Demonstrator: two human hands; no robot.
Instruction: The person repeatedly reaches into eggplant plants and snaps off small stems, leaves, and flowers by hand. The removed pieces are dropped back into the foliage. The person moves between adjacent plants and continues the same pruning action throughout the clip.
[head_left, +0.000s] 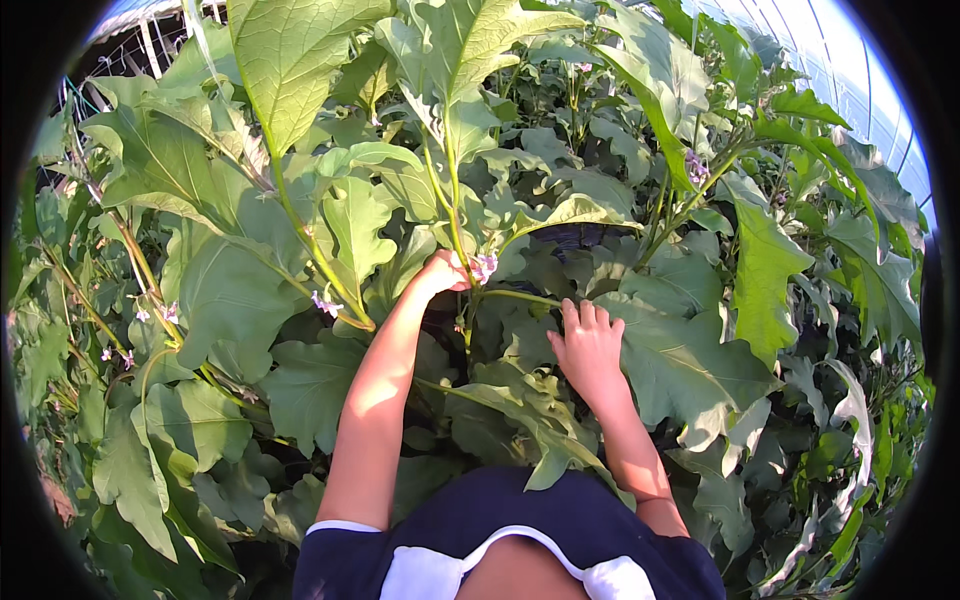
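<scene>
An eggplant stem (454, 206) rises in front of me, with broad lobed leaves and pale purple flowers. My left hand (448, 271) is closed around this stem, just beside a purple flower (484, 267); part of its fingers is hidden behind stem and flower. To the right, a leaf stalk (519, 295) runs out from the stem towards a large eggplant leaf (679, 337). My right hand (590, 343) is at the base of that leaf, back turned up and fingers apart. Its fingertips touch or nearly touch the stalk's end; nothing is seen held in it.
Dense eggplant foliage surrounds both arms. A thick stem (319, 259) with a low-hanging flower (327, 304) leans on the left, another branch (690, 202) on the right. One leaf (536, 412) lies between my forearms. Dark sheeting (574, 238) shows behind; greenhouse film (847, 67) curves at upper right.
</scene>
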